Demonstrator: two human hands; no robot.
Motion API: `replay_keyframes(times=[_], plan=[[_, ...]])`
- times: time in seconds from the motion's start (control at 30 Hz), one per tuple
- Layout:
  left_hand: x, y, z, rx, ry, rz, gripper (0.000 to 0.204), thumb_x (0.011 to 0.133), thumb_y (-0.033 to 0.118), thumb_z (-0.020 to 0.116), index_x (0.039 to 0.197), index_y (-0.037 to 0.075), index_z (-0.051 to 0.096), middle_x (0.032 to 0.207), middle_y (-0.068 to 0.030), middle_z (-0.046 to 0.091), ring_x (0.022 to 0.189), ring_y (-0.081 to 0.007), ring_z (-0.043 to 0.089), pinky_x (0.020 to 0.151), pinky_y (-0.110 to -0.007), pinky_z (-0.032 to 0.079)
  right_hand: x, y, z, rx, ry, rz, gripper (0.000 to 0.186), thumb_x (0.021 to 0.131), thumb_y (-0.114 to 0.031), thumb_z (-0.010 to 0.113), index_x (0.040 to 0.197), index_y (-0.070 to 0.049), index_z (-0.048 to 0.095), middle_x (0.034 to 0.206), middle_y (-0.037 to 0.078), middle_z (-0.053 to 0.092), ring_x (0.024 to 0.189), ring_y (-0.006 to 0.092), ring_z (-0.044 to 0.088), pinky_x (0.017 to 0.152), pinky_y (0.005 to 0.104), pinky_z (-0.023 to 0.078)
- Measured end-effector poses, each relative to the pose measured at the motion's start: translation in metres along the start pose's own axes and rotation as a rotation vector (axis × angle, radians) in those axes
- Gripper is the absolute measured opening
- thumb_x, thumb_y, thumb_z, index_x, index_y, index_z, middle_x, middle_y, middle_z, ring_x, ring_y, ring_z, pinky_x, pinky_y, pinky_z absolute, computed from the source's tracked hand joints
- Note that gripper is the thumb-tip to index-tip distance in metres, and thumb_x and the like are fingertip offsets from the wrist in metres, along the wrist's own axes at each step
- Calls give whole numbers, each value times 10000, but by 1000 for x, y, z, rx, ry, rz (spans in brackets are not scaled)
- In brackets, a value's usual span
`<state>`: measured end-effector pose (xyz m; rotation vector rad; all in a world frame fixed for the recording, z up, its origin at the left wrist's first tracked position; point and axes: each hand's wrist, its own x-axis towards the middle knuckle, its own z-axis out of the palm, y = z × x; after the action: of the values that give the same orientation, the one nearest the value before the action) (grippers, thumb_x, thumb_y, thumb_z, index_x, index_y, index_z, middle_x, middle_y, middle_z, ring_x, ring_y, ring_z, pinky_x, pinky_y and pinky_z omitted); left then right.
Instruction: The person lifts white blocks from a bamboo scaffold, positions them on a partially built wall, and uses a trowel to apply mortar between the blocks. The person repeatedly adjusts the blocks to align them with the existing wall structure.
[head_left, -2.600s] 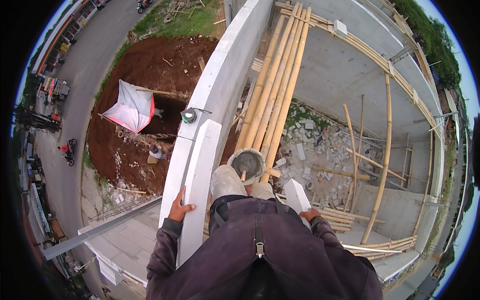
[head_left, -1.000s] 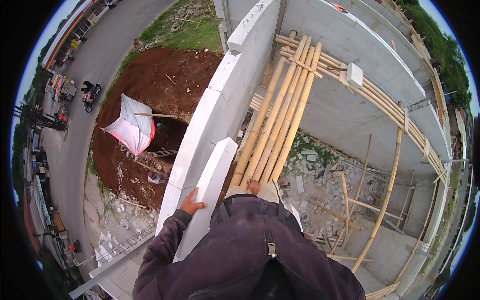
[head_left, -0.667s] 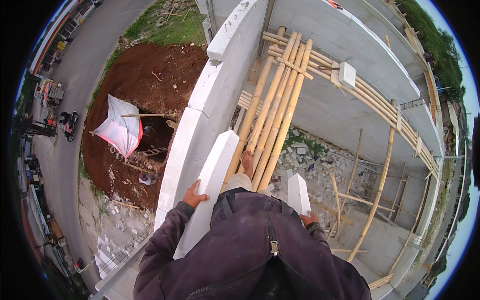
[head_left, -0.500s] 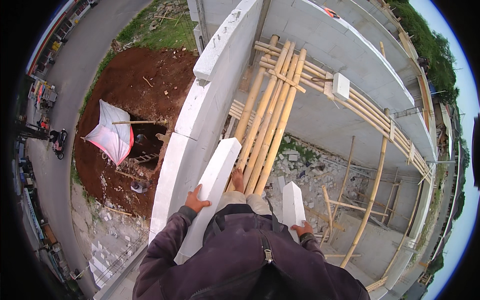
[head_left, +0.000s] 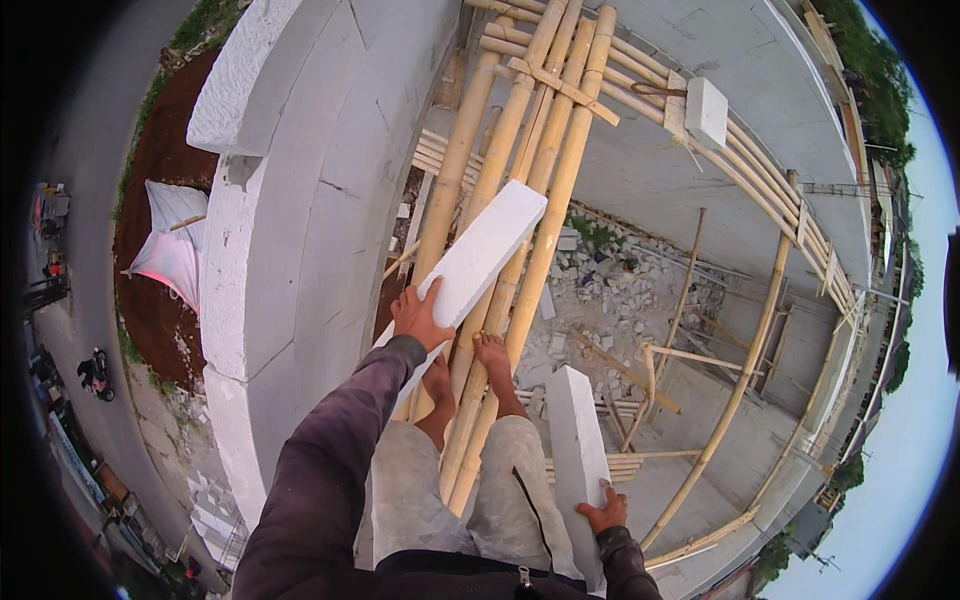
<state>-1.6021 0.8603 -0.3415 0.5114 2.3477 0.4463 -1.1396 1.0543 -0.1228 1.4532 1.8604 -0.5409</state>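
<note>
From the head camera, looking straight down, the person stands barefoot on a bundle of bamboo poles (head_left: 510, 200) lashed together as a scaffold walkway, high above a rubble-strewn floor (head_left: 600, 300). The feet sit one ahead of the other along the poles — a narrow footing, which likely explains why the load is split between the two arms.

The left hand (head_left: 420, 315) is clamped on the near end of a long white block (head_left: 470, 270); the fingers curl over its upper edge and the palm presses the face. The block angles up and forward, lying above the poles and just beside the grey block wall (head_left: 300, 200) on the person's left, so it is held close to the course it resembles.

The right hand (head_left: 603, 512) grips the bottom end of a second white block (head_left: 575, 430), fingers wrapped round its lower corner. This one hangs nearly upright by the right leg, out over the open drop, kept tight to the body for balance.

Further along, a third white block (head_left: 706, 110) rests on the crossing poles. Below on the left lie red earth, a pale tarpaulin (head_left: 172, 255) and a road with a motorbike (head_left: 95, 372).
</note>
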Motion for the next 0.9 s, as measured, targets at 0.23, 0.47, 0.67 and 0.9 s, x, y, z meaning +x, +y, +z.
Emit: replay_keyframes(times=[0.23, 0.47, 0.67, 0.9], plan=[[164, 25, 114, -30, 272, 252, 1053, 635, 350, 814, 1547, 191, 311, 1224, -220, 413, 1174, -410, 404, 1039, -539, 262, 45, 13, 37, -56, -92, 57, 922, 542, -398, 894, 1377, -194, 560, 1180, 255, 518, 1134, 449, 522, 984, 528, 444], [213, 49, 173, 45, 348, 208, 1031, 678, 344, 829, 1546, 178, 298, 1268, -224, 394, 1198, -402, 396, 1060, -562, 240, 67, 20, 57, -3, -148, 117, 915, 526, -386, 907, 1354, -173, 582, 1159, 245, 518, 1124, 437, 521, 971, 521, 450], [211, 57, 191, 112, 308, 125, 1037, 698, 336, 845, 1554, 180, 281, 1334, -238, 360, 1195, -407, 386, 1053, -609, 223, 89, -9, 17, 32, -160, 70, 895, 553, -330, 897, 1342, -66, 568, 1149, 230, 515, 1132, 418, 520, 971, 477, 461], [163, 70, 161, 115, 197, 41, 959, 753, 373, 798, 1523, 67, 314, 1431, -244, 336, 1294, -435, 368, 1086, -626, 253, 127, -72, -55, 63, -42, -166, 859, 592, -280, 856, 1360, -46, 550, 1146, 224, 527, 1107, 397, 526, 976, 463, 450]])
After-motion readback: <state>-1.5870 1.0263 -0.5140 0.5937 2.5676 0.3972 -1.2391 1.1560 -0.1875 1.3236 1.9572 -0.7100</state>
